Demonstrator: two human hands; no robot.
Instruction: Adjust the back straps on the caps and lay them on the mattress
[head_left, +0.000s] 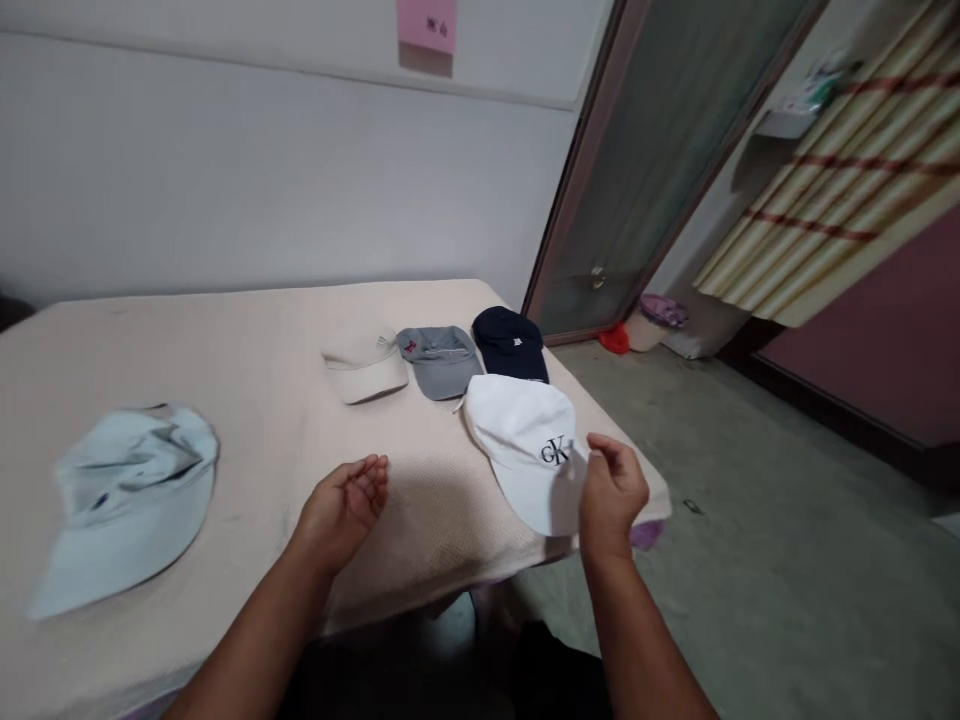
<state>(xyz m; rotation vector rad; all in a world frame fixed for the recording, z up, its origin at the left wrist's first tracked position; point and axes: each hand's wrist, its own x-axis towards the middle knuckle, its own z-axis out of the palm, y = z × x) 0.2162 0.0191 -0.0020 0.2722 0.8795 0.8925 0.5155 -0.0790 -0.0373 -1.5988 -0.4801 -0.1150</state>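
A white cap point(521, 420) with black "CK" lettering rests near the right front corner of the cloth-covered table, its brim toward me. My right hand point(613, 490) is at the right edge of that brim, overlapping it in view. Its fingers are loosely curled, with no visible grip on the cap. To the left of the white cap, my left hand point(349, 505) hovers over the cloth, palm inward, fingers slightly bent and holding nothing. Behind lie a beige cap point(366, 372), a grey cap point(442, 362) and a navy cap point(508, 343) in a row. Far left is a pale blue cap point(139, 500).
The table point(187, 340) has a light textured cover and meets a white wall point(285, 180). A pink note point(427, 25) hangs on the wall. To the right are a glass door point(637, 170), a bin point(654, 320) and a striped curtain point(840, 180).
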